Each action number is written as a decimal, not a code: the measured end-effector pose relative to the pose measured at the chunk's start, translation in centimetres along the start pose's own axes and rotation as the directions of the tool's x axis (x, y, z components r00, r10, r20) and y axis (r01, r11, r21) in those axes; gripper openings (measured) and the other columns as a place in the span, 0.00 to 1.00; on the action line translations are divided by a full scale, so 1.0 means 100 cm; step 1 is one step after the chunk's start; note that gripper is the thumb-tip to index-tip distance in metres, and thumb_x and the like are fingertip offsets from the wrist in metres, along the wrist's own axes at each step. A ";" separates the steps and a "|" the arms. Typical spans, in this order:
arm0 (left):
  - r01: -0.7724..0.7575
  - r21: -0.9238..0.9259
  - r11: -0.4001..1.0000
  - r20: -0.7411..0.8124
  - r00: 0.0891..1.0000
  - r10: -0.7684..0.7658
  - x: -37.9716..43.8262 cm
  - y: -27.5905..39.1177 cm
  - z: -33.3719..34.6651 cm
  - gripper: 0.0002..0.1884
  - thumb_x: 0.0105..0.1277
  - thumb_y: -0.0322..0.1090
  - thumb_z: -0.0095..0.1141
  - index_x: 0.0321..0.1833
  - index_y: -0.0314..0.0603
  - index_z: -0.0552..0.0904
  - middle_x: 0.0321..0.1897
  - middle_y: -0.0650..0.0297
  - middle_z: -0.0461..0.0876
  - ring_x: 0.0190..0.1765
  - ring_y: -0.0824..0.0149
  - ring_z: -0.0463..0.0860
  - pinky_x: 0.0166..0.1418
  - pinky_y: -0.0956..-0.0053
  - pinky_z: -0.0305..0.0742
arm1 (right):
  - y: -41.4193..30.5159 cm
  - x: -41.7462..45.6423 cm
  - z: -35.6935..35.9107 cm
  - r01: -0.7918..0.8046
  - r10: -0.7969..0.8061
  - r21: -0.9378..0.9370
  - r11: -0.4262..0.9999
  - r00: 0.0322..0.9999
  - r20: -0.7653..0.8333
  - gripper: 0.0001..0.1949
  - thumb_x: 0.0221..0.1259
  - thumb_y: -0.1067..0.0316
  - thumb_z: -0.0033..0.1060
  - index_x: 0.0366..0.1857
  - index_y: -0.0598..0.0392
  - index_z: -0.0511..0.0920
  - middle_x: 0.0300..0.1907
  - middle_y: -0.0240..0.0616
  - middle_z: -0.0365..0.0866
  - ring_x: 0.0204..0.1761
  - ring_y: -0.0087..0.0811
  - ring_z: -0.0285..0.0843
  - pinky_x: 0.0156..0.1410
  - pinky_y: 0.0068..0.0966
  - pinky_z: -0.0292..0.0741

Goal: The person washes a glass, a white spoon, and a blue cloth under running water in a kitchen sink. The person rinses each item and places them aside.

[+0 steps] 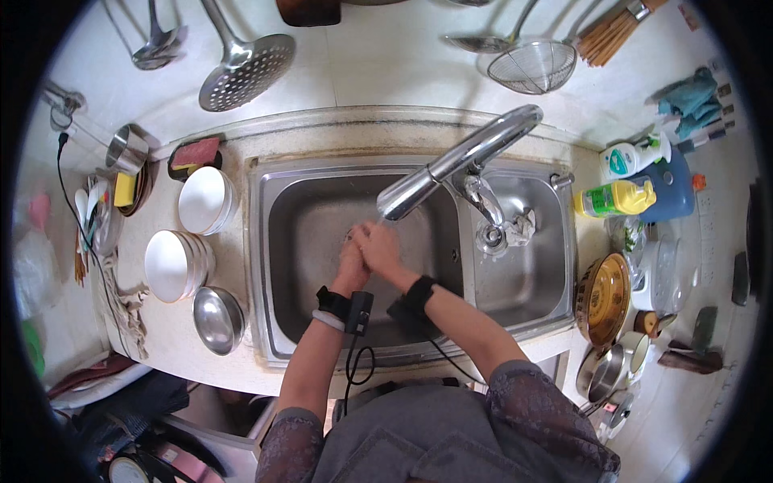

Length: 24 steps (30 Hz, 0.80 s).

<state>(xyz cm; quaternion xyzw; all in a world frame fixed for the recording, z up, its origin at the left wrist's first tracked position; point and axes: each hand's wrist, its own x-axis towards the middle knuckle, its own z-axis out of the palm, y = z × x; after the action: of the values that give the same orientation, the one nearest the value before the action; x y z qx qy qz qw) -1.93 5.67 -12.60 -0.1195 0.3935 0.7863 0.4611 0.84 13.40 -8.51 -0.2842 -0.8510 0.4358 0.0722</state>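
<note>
My left hand [353, 264] and my right hand [379, 244] are pressed together over the large left basin [308, 211] of a stainless steel sink. The fingers of the right lie across those of the left, so the palms and whatever may be between them are hidden. Just above the fingers is the spout head of a chrome faucet [465, 160], swung over this basin. Some water seems to run from it onto the hands, though the stream is faint. Both wrists wear black straps, and a cabled module [360, 314] sits on the left one.
On the left counter stand stacked white bowls [166, 265], more white bowls [202, 199] and a metal bowl [217, 320]. A crumpled cloth [520, 228] lies in the smaller right basin [537, 284]. Bottles [613, 199] and a brown bowl [604, 299] line the right. A skimmer [247, 72] hangs behind.
</note>
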 end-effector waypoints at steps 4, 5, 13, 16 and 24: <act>0.059 0.106 0.993 -0.204 0.978 -0.036 -0.008 0.007 0.029 0.14 0.71 0.46 0.42 0.43 0.44 0.73 0.31 0.66 0.77 0.30 0.70 0.78 0.28 0.76 0.72 | 0.017 0.022 -0.002 -0.145 0.173 0.159 0.977 0.968 -0.182 0.15 0.58 0.54 0.50 0.31 0.57 0.76 0.32 0.52 0.79 0.36 0.54 0.75 0.41 0.43 0.70; -0.008 0.115 0.993 -0.180 0.983 0.028 -0.003 0.007 0.026 0.14 0.71 0.47 0.42 0.42 0.44 0.72 0.29 0.67 0.76 0.27 0.70 0.77 0.26 0.76 0.70 | 0.014 0.016 -0.002 -0.121 0.142 0.147 0.982 0.979 -0.146 0.16 0.59 0.53 0.50 0.30 0.57 0.76 0.32 0.52 0.78 0.36 0.54 0.75 0.40 0.43 0.70; 0.144 0.157 0.977 -0.192 0.975 -0.113 -0.001 0.013 0.022 0.14 0.69 0.48 0.43 0.38 0.46 0.71 0.27 0.69 0.73 0.29 0.71 0.75 0.28 0.75 0.69 | 0.022 0.017 0.005 0.016 -0.023 -0.085 0.996 0.997 -0.077 0.17 0.59 0.53 0.48 0.25 0.56 0.77 0.28 0.51 0.78 0.34 0.53 0.75 0.40 0.42 0.70; -0.004 0.197 0.980 -0.211 0.976 0.046 0.007 0.007 0.018 0.15 0.70 0.50 0.41 0.39 0.45 0.71 0.26 0.67 0.73 0.27 0.69 0.75 0.30 0.72 0.71 | 0.006 0.019 -0.008 -0.072 0.100 0.164 0.984 0.980 -0.170 0.17 0.60 0.53 0.47 0.27 0.56 0.78 0.28 0.52 0.78 0.33 0.54 0.75 0.39 0.43 0.70; 0.110 0.224 0.968 -0.256 0.965 -0.050 -0.005 0.015 0.019 0.14 0.70 0.47 0.42 0.43 0.45 0.73 0.37 0.66 0.77 0.39 0.69 0.79 0.38 0.76 0.74 | 0.016 0.023 -0.004 -0.065 0.075 0.118 0.991 0.993 -0.087 0.17 0.62 0.54 0.45 0.30 0.57 0.79 0.28 0.53 0.77 0.36 0.55 0.75 0.41 0.42 0.71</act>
<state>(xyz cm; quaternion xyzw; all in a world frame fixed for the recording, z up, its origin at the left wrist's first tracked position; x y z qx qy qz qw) -2.56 6.31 -10.31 -0.1771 0.5339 0.6931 0.4508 -0.20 15.66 -9.85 -0.3290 -0.8096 0.4729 0.1121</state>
